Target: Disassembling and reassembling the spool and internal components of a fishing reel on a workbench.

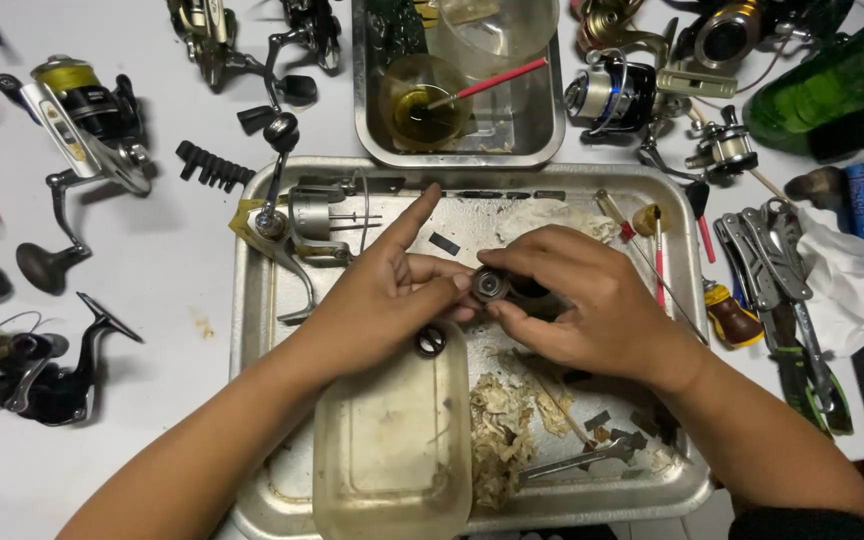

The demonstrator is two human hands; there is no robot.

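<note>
Steel tray (252, 330), rectangular, shallow, scuffed, at the near middle of the white counter (152, 250); holds most of the work.

Small round reel part (490, 285), dark with a pale metal centre, held above the middle of the tray. It sits between the two hands, pinched from both sides: the left hand (377, 305) has thumb and bent fingers against its left edge, forefinger stretched free toward the tray's far edge; the right hand (582, 300) curls over it from the right, fingertips closed on its rim and on a darker piece behind it, mostly hidden. Both grips are clamped on the part; neither hand lies on the tray.

Dark ring (430, 342), just below the left thumb, at the far rim of a cloudy plastic tub (392, 450) that stands in the tray's near left part.

Stripped reel body with crank handle (297, 225), grey metal, in the tray's far left corner.

Soiled tissue wads (500, 440), at the tray's near middle, beside a small flat wrench (592, 458).

Second steel tray (542, 120), smaller, at the counter's far edge; holds a cup of yellow oil (422, 105) with a red-handled brush (487, 85) in it.

Spinning reels, whole, several: one along the left edge (87, 110), one black near the left near corner (37, 370), one with blue trim (607, 95) at the far right.

Folding multi-tool (767, 260), opened, right of the tray, beside a crumpled white tissue (852, 280).

Green bottle (842, 75), lying at the far right corner.
</note>
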